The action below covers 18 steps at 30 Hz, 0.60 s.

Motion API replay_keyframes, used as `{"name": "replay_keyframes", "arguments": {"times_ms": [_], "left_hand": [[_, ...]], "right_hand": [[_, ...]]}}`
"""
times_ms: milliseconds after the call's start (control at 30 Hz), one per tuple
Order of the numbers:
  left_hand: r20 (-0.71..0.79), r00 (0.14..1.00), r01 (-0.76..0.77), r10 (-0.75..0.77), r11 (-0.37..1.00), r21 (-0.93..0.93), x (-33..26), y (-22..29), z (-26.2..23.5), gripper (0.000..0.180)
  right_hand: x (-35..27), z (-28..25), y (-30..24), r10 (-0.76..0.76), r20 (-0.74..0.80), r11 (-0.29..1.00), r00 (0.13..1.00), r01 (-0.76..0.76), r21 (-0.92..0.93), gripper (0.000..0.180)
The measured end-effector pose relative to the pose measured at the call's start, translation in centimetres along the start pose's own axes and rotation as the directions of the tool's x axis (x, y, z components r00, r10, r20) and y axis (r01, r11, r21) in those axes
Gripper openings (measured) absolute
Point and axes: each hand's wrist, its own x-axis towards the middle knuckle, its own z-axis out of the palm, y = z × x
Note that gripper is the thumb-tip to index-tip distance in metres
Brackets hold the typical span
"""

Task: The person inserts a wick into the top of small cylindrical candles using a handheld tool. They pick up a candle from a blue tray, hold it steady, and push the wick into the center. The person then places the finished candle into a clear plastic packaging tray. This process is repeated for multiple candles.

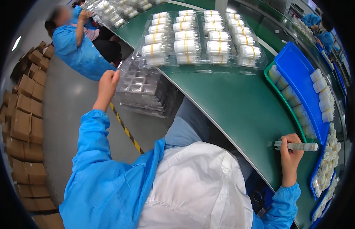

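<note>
My right hand (291,155) is closed around a translucent, pale tube-shaped part (306,146), held sideways above the green worktop. Its wider, clear finned end sticks out to the left of my fingers. Out to the left, my left hand (108,87) pinches the corner of a clear plastic tray at the top of a tray stack (141,89). The stack stands beside the table's edge. Farther along the worktop, a clear blister tray (202,69) carries rows of white cylinders (186,46) bundled with yellow bands.
At right, a green bin (295,120) holds cylinders beneath a blue tray (299,72). White parts (328,156) fill another blue tray. Cardboard boxes (26,126) line the left wall. A seated co-worker in blue (76,45) is at far left; others sit far right.
</note>
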Motion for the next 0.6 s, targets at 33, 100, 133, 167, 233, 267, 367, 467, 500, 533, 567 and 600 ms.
{"name": "replay_keyframes", "arguments": {"times_ms": [33, 100, 133, 167, 233, 267, 367, 467, 500, 533, 567, 600], "left_hand": [[0.012, 0.997, 0.080, -0.080, 0.997, -0.023, 0.1, 0.9, -2.1, 0.037], [0.039, 0.972, 0.236, -0.234, 0.969, -0.078, -0.1, 2.8, -5.9, 0.040], [0.052, 0.971, 0.236, -0.232, 0.968, -0.092, -0.3, 4.2, -7.4, 0.044], [0.105, 0.957, 0.286, -0.271, 0.943, -0.173, -0.6, 5.4, -8.7, 0.044], [0.223, 0.915, 0.395, -0.338, 0.863, -0.315, -1.6, 7.6, -11.1, 0.043], [0.269, 0.891, 0.446, -0.365, 0.812, -0.376, -2.0, 9.3, -11.9, 0.043], [0.427, 0.812, 0.579, -0.397, 0.636, -0.510, -4.4, 13.2, -12.7, 0.040], [0.634, 0.727, 0.673, -0.262, 0.452, -0.585, -6.0, 15.6, -11.2, 0.032], [0.697, 0.690, 0.708, -0.195, 0.380, -0.595, -6.7, 16.8, -10.4, 0.029], [0.749, 0.649, 0.745, -0.134, 0.310, -0.590, -7.6, 17.9, -9.9, 0.027], [0.762, 0.645, 0.739, -0.056, 0.298, -0.604, -8.3, 19.0, -9.0, 0.024], [0.769, 0.639, 0.734, 0.011, 0.287, -0.615, -9.1, 20.0, -8.3, 0.022]], "right_hand": [[0.1, 0.2, -0.1, 0.002, 0.010, 1.000, 1.000, -0.002, 0.025, 0.007], [0.3, 0.4, -0.7, -0.022, 0.019, 0.997, 1.000, 0.021, 0.072, 0.006], [0.4, 0.6, -1.2, -0.034, 0.021, 0.995, 0.999, 0.031, 0.093, 0.006], [0.6, 0.8, -2.0, -0.071, 0.060, 0.991, 0.996, 0.064, 0.117, 0.006], [1.2, 1.3, -4.4, -0.144, 0.147, 0.978, 0.979, 0.118, 0.173, 0.006], [2.2, 1.6, -5.9, -0.322, 0.191, 0.946, 0.927, 0.309, 0.093, 0.008], [4.9, 4.8, -10.5, -0.565, 0.252, 0.819, 0.786, 0.496, 0.289, 0.006], [5.0, 9.3, -14.0, -0.590, 0.362, 0.754, 0.722, 0.333, 0.566, 0.016], [5.0, 10.3, -15.0, -0.569, 0.445, 0.758, 0.692, 0.230, 0.611, 0.015], [4.8, 11.4, -16.0, -0.534, 0.500, 0.783, 0.682, 0.175, 0.597, 0.015], [4.5, 12.1, -16.9, -0.491, 0.531, 0.798, 0.690, 0.112, 0.593, 0.017], [4.3, 12.7, -17.5, -0.454, 0.561, 0.804, 0.692, 0.046, 0.593, 0.019]]}}
